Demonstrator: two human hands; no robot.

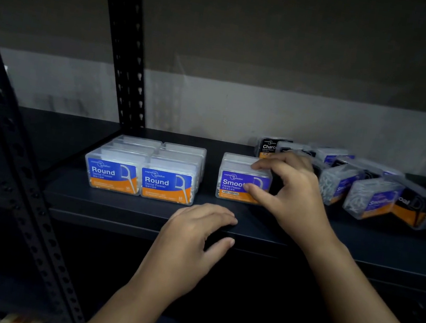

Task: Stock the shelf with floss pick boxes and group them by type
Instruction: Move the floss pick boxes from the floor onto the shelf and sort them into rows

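Note:
Two rows of blue-and-orange "Round" floss boxes (pixel 142 176) stand upright on the dark shelf (pixel 129 210), left of centre. Right of them stands a purple-and-orange "Smooth" box (pixel 233 184). My right hand (pixel 289 190) grips this box, thumb on its front label and fingers over its top. My left hand (pixel 196 235) rests on the shelf's front edge with fingers curled over the lip and holds no box. A loose pile of "Smooth" and black "Charcoal" boxes (pixel 370 190) lies tilted at the right. One "Charcoal" box (pixel 268 147) stands behind my right hand.
A black perforated upright post (pixel 129 50) rises behind the Round boxes, and another slanted post (pixel 21 190) crosses the left foreground. A grey wall (pixel 267 111) closes the back of the shelf. Bare shelf surface lies between the Round rows and the Smooth box.

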